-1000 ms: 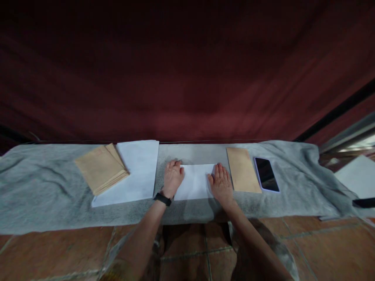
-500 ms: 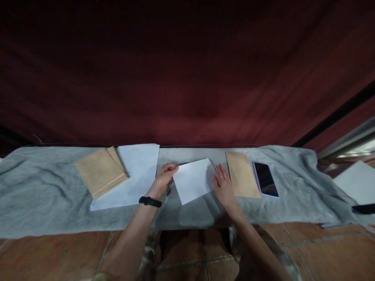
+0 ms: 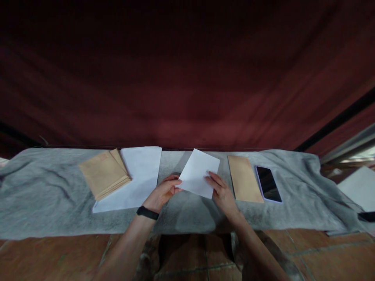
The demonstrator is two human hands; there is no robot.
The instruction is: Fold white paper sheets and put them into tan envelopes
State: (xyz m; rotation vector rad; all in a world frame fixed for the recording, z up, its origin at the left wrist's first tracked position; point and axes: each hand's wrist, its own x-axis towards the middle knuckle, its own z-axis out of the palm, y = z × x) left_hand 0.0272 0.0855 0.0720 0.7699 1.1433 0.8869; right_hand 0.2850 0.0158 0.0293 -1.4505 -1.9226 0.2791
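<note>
Envelopes in a brown stack [image 3: 104, 173] lie well to the left of the lone brown envelope [image 3: 244, 179], overlapping the loose white sheets [image 3: 140, 175] on the grey cloth [image 3: 43, 195] that covers the worktop. Nearer the lone brown envelope, our left hand [image 3: 162, 194], a black band [image 3: 147, 213] at its wrist, pinches the left corner of the folded white paper [image 3: 199, 171] between thumb and fingertips. A second ago this paper lay flat under both our palms. Now it is up off the cloth, tilted onto a corner, just left of the lone brown envelope. Our right hand [image 3: 222, 191] closes lightly on its lower right edge, fingers across the face. Just right of the lone brown envelope lies a dark phone [image 3: 268, 184].
</note>
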